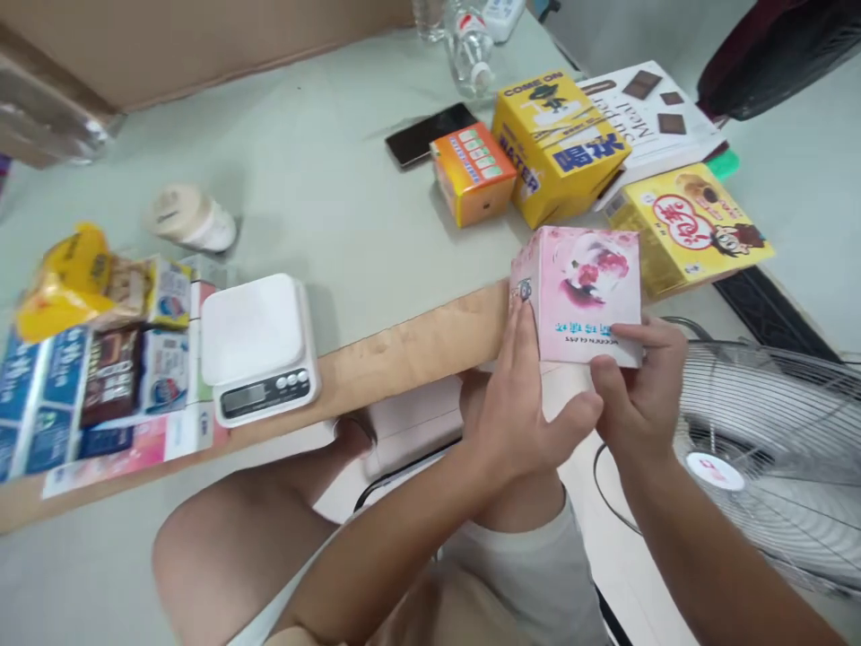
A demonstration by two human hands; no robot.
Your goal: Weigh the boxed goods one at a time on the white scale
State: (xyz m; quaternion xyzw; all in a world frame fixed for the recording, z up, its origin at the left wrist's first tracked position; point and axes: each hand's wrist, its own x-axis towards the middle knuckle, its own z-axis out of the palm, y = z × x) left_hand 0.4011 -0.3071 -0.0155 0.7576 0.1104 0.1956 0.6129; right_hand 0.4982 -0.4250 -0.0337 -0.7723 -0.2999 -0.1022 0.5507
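A pink cardboard box (592,292), printed with red flowers and blue lettering, is held between my two hands over the table's front edge. My left hand (521,399) presses its straight fingers along the box's left side, with the thumb stretched out below. At the lower right corner, my right hand (639,386) grips the box, its index finger lying on the printed face and its thumb at the bottom edge. Behind the box stand an orange box (474,170) and a larger yellow box (561,148). Another yellow box (692,229) lies just to the right.
On the left, a white kitchen scale (259,345) sits beside several small packs and a yellow bag (67,283). A lidded cup (192,218) lies behind them. Farther back are a black phone (430,135) and plastic bottle (469,49). A fan (773,449) stands at right.
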